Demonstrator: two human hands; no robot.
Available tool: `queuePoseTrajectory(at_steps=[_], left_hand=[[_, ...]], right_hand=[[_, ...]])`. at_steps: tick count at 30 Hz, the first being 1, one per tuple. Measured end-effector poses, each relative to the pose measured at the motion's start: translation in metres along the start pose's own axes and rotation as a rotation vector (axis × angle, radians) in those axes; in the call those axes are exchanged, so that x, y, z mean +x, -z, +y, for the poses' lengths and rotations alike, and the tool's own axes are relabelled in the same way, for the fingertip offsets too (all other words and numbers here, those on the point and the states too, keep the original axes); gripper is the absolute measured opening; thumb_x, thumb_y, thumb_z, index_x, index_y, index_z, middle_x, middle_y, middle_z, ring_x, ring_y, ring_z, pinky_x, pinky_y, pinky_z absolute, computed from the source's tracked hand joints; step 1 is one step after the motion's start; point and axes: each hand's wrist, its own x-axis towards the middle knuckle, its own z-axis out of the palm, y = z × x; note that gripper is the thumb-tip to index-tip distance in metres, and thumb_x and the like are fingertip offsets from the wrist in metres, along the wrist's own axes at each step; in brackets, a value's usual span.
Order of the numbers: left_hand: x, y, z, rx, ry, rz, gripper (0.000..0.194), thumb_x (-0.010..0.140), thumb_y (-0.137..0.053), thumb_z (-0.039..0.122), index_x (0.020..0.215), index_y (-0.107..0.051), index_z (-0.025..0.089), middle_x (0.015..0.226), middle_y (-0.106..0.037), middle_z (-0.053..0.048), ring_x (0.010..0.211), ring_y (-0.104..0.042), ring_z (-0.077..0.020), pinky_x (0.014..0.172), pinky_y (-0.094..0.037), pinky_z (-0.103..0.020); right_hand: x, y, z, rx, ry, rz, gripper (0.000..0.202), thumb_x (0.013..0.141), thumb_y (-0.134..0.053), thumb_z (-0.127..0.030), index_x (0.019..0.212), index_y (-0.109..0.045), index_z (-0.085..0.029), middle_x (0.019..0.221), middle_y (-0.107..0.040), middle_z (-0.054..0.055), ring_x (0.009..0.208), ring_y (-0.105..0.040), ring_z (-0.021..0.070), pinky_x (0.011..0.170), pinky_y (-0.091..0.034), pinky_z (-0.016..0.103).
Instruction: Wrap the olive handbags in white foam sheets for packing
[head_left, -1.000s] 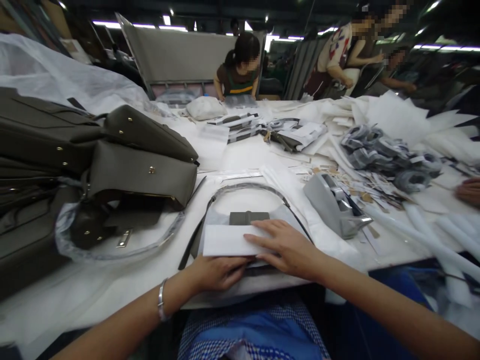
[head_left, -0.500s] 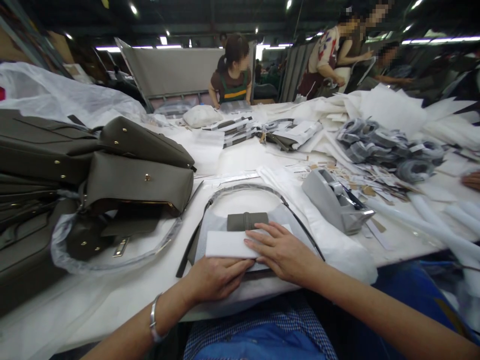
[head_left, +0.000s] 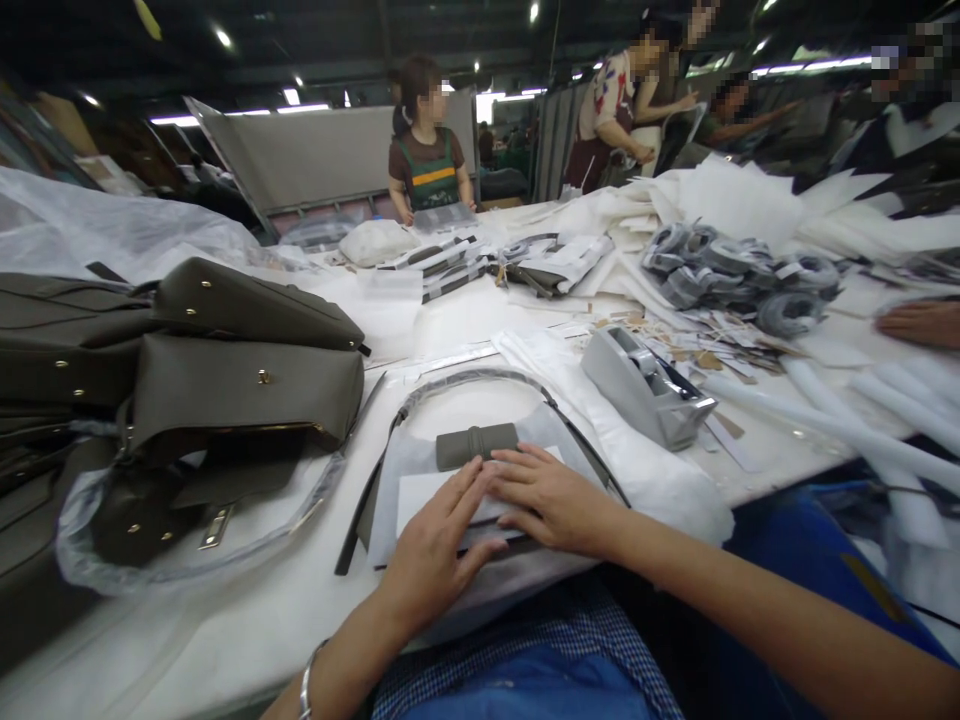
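- While the white sheet [head_left: 420,490] lies just on the near side of the olive band [head_left: 478,446], both long axes run roughly left to right.
- Left hand [head_left: 431,550], nearer the sheet: laid over it, below the band, fingers extended, no pinch visible.
- Right hand [head_left: 559,500]: near right of the band, fingers loosely spread, nothing visibly gripped.

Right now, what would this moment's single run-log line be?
left hand: on white sheet | right hand: over bag, beside left hand | tape dispenser: right of bag
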Motion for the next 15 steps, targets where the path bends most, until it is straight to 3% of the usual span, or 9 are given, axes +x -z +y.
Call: queuePoseTrajectory(at_steps=[4, 8, 11, 15], left_hand=[[-0.008, -0.018, -0.003, 0.109, -0.068, 0.014, 0.077, 0.096, -0.056, 0.046, 0.156, -0.017, 0.018, 0.160, -0.030, -0.013, 0.146, -0.031, -0.0261, 0.116, -0.038, -0.046], [-0.011, -0.024, -0.003, 0.175, -0.125, 0.096, 0.072, 0.099, -0.051, 0.040, 0.156, -0.017, 0.015, 0.157, -0.035, -0.013, 0.145, -0.035, -0.0258, 0.116, -0.038, -0.045], [-0.007, -0.017, -0.004, 0.126, -0.085, 0.097, 0.070, 0.097, -0.052, 0.045, 0.155, -0.024, 0.017, 0.154, -0.041, -0.012, 0.141, -0.042, -0.0257, 0.113, -0.043, -0.043], [0.003, 0.005, -0.002, -0.015, 0.022, -0.052, 0.062, 0.096, -0.049, 0.053, 0.149, -0.039, 0.021, 0.151, -0.046, -0.008, 0.135, -0.048, -0.0259, 0.108, -0.047, -0.043]], right_hand=[[-0.003, -0.003, 0.003, 0.029, 0.011, 0.094, 0.048, 0.095, -0.060, -0.038, 0.139, -0.054, -0.020, 0.144, -0.056, 0.011, 0.139, -0.043, 0.0244, 0.119, -0.029, 0.049], [-0.007, -0.002, 0.000, -0.050, 0.065, 0.229, 0.039, 0.096, -0.057, -0.041, 0.124, -0.063, -0.015, 0.128, -0.067, 0.012, 0.129, -0.053, 0.0231, 0.117, -0.034, 0.046], [-0.010, 0.003, -0.002, -0.148, 0.089, 0.277, 0.036, 0.097, -0.055, -0.040, 0.118, -0.065, -0.012, 0.118, -0.071, 0.013, 0.116, -0.061, 0.0237, 0.108, -0.044, 0.045], [-0.008, 0.016, -0.005, -0.206, 0.076, 0.276, 0.028, 0.099, -0.054, -0.034, 0.111, -0.066, -0.013, 0.109, -0.072, 0.013, 0.103, -0.066, 0.0225, 0.094, -0.053, 0.040]])
